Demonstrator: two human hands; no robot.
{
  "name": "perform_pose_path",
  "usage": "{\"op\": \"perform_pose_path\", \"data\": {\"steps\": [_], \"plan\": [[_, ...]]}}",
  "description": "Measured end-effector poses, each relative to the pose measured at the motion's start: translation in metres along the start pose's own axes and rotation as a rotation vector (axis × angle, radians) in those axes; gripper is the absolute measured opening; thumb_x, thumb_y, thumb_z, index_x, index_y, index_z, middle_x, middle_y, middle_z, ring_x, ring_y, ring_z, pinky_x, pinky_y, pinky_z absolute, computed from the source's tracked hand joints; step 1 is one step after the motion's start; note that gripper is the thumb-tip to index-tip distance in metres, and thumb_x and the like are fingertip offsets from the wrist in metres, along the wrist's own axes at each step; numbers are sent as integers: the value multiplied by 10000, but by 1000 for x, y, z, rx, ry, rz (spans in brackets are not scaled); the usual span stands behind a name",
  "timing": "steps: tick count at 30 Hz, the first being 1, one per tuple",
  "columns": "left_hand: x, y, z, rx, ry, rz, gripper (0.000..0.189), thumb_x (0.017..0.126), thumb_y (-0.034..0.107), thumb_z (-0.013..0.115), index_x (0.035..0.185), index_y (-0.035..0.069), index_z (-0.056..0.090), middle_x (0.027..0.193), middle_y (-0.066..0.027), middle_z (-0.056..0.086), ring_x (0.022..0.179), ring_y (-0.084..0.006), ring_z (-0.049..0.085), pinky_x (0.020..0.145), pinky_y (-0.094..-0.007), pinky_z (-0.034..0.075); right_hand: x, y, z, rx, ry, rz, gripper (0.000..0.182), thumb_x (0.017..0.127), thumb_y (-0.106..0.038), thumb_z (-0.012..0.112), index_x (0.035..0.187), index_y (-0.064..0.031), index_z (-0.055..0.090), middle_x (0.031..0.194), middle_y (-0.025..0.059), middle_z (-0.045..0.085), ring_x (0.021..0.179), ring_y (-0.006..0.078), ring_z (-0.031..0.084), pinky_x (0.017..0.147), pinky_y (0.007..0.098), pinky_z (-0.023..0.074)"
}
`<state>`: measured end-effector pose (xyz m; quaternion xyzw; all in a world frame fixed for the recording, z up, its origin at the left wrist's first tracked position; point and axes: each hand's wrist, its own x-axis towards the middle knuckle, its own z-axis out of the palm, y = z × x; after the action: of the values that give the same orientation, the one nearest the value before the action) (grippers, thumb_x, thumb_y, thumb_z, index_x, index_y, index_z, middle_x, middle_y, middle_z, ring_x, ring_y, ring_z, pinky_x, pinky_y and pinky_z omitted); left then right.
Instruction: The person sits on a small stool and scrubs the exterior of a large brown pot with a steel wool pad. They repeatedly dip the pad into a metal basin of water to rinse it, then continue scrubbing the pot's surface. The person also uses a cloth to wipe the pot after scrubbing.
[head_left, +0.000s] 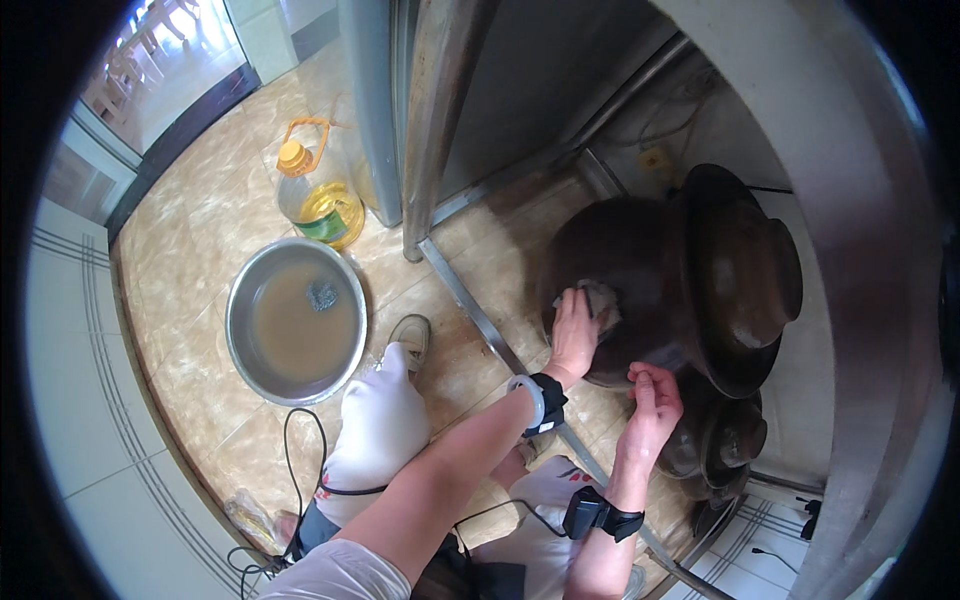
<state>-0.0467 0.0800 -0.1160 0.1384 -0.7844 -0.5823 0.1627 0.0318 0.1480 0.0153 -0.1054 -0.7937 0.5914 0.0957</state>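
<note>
A large dark-brown glazed earthenware jar (630, 262) stands under a metal-framed stand, with a wide rim and a domed lid (731, 277). My left hand (576, 337) presses a wet greyish cloth (606, 306) flat against the jar's side. A pale bangle (531, 397) and a black strap circle that wrist. Close to the jar's lower side, my right hand (654, 401) is loosely curled, thumb against the fingers, and nothing shows in it. Below it sits a smaller brown jar (682, 450) with its own lid.
On the tiled floor, a metal basin (234, 352) holds murky water and a steel-wool scourer (322, 296). Beside it stands a plastic cooking-oil jug (322, 206). A metal floor bar (472, 315) runs between me and the jars. Black cables (300, 420) hang near my legs.
</note>
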Motion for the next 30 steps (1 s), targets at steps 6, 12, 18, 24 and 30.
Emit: {"op": "perform_pose_path", "data": {"steps": [6, 12, 18, 24, 30], "plan": [[-1, -99, 25, -456, 129, -475, 439, 846, 34, 547, 1248, -75, 408, 1127, -253, 523, 1048, -434, 521, 910, -434, 438, 0, 7, 3, -33, -42, 34, 123, 891, -104, 587, 936, -26, 670, 884, 20, 651, 818, 89, 572, 678, 222, 404], [-38, -73, 9, -29, -2, -361, 493, 833, 44, 572, 1296, 2, 406, 1140, -273, 559, 1069, -437, 542, 896, -462, 448, 9, 4, -4, -27, -42, 66, 104, 884, -67, 581, 935, -17, 657, 876, 32, 648, 822, 94, 572, 727, 217, 423], [-16, -74, 0, -15, 80, -243, 452, 845, 33, 568, 1267, -13, 414, 1131, -278, 560, 1051, -453, 537, 888, -474, 445, 5, 7, -1, -48, -90, 72, 105, 884, -72, 582, 924, -15, 660, 882, 31, 655, 820, 94, 578, 720, 226, 428], [-12, -56, -6, 60, -16, -225, 435, 799, 11, 572, 1211, -41, 443, 1104, -299, 565, 966, -468, 574, 832, -492, 470, 10, 19, -5, -56, -95, 67, 103, 890, -58, 571, 921, -5, 653, 874, 37, 654, 811, 98, 576, 755, 227, 443], [1, -50, -8, 136, -51, -309, 459, 752, -22, 575, 1198, -23, 466, 1070, -279, 591, 1012, -451, 573, 868, -486, 471, 7, 18, -7, -97, -80, 55, 114, 887, -87, 575, 910, -30, 671, 843, 7, 645, 784, 71, 560, 658, 212, 396]]}}
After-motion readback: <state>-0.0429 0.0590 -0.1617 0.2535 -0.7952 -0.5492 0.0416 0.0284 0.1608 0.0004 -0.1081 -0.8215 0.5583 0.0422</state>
